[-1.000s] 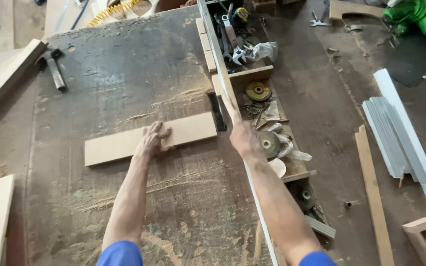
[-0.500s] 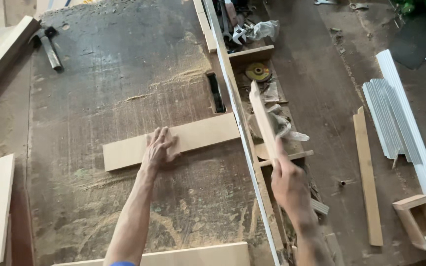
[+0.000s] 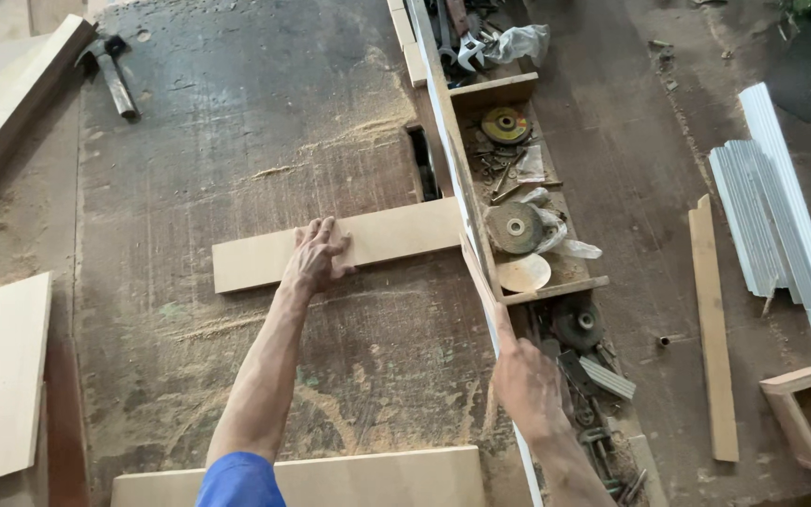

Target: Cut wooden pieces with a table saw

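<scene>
My left hand (image 3: 316,258) lies flat, fingers spread, on a pale wooden board (image 3: 340,246) lying across the dusty desk (image 3: 237,122). At four o'clock from it, my right hand (image 3: 526,380) grips a thin wooden strip (image 3: 477,274) that slants up toward the board's right end. A hammer (image 3: 113,75) rests at eleven o'clock. Grinding discs (image 3: 514,228) sit in the tray (image 3: 556,286) at three o'clock.

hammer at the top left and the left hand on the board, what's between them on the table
Head view: only bare, dusty tabletop lies between the hammer and the left hand pressing the board.
</scene>
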